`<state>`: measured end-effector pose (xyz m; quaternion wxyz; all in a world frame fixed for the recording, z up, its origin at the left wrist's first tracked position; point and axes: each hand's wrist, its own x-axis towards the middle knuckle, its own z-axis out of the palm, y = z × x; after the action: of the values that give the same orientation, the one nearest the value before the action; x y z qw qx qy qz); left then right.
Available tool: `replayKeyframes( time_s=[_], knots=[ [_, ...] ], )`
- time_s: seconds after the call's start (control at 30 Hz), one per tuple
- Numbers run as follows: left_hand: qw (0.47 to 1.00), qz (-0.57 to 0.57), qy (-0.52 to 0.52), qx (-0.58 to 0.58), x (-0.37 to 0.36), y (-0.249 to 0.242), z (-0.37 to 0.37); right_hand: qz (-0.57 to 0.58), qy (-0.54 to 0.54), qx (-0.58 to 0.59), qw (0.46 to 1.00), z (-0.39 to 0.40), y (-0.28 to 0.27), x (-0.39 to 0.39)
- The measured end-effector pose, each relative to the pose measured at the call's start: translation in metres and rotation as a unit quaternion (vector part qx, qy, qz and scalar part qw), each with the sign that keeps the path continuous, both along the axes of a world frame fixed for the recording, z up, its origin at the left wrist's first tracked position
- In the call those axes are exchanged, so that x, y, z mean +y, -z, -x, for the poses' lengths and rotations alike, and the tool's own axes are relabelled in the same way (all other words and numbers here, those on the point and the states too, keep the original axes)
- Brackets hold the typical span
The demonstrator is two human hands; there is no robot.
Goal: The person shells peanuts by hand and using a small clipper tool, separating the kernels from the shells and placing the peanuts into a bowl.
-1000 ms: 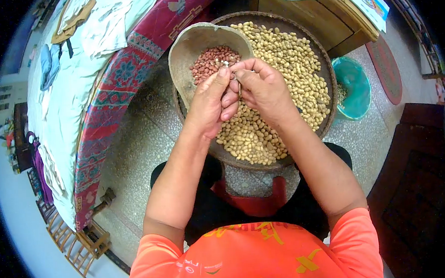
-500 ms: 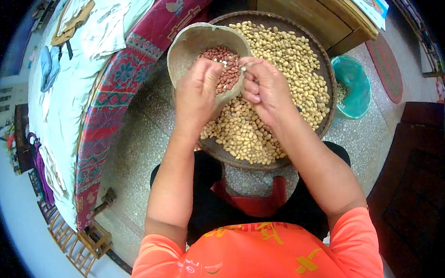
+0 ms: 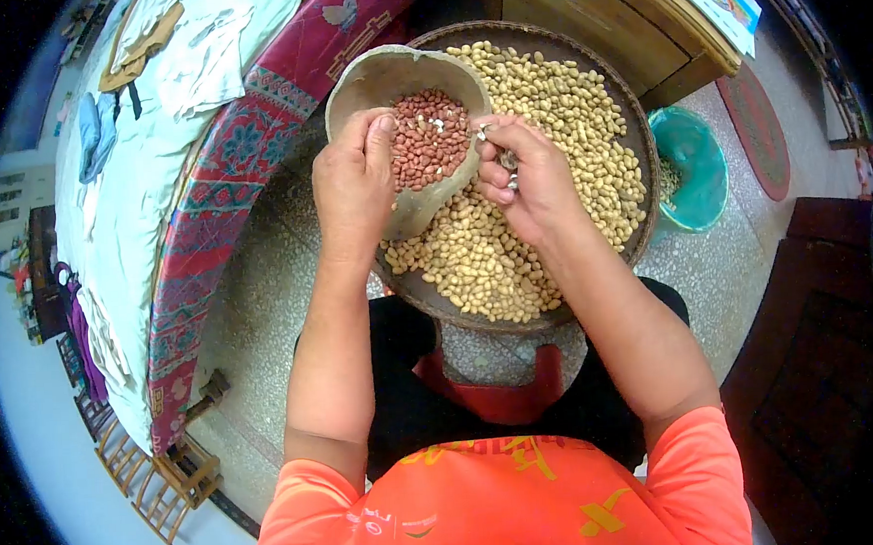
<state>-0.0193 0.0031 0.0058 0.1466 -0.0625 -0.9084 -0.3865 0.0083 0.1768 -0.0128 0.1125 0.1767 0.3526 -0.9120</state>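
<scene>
A deep, pale bowl holds shelled red-skinned peanuts with a few whitish bits among them. It rests tilted on a round woven tray spread with unshelled peanuts. At the bowl's left side is my left hand, thumb pressed against the curled forefinger; whatever lies inside the fingers is hidden. My right hand is curled at the bowl's right rim, with broken peanut shells showing between its fingers and a pale bit at the thumb tip.
Right of the tray stands a green bucket with shells at its bottom. A wooden cabinet borders the tray's far edge. On the left is a bed with clothes on it. A red stool shows between the knees.
My left hand has moved left and slightly down, away from the right hand, uncovering more of the red peanuts. Shells now show in my right hand, which has barely moved.
</scene>
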Motion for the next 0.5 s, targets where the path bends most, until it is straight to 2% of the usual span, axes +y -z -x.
replayKeyframes(
  time_s=[0.13,0.2,0.23,0.3,0.4,0.43,0.47,0.5],
  knots=[
    [0.999,-0.034,0.000,-0.024,0.002,-0.005,-0.003,0.005,-0.024,-0.036,0.999,-0.002,0.001,-0.001],
    [0.959,-0.183,0.075,-0.203,0.005,-0.008,-0.007,-0.008,-0.031,-0.054,0.998,-0.004,0.002,-0.005],
    [0.959,-0.183,0.076,-0.203,0.008,-0.007,-0.010,0.009,-0.036,-0.069,0.997,-0.006,0.005,-0.008],
    [0.909,-0.212,0.268,-0.238,0.016,-0.005,-0.017,0.038,-0.067,-0.062,0.995,-0.008,0.013,-0.011],
    [0.895,-0.261,0.271,-0.241,0.021,0.000,-0.018,0.067,-0.035,-0.089,0.993,-0.008,0.015,-0.012],
    [0.877,-0.295,0.247,-0.288,0.021,-0.007,-0.019,0.075,-0.039,-0.076,0.993,-0.008,0.014,-0.011],
    [0.877,-0.296,0.247,-0.288,0.020,-0.012,-0.018,0.075,-0.039,-0.076,0.994,-0.008,0.013,-0.009],
    [0.853,-0.352,0.191,-0.335,0.018,-0.015,-0.016,0.077,-0.040,-0.073,0.994,-0.007,0.011,-0.008]
  ],
)
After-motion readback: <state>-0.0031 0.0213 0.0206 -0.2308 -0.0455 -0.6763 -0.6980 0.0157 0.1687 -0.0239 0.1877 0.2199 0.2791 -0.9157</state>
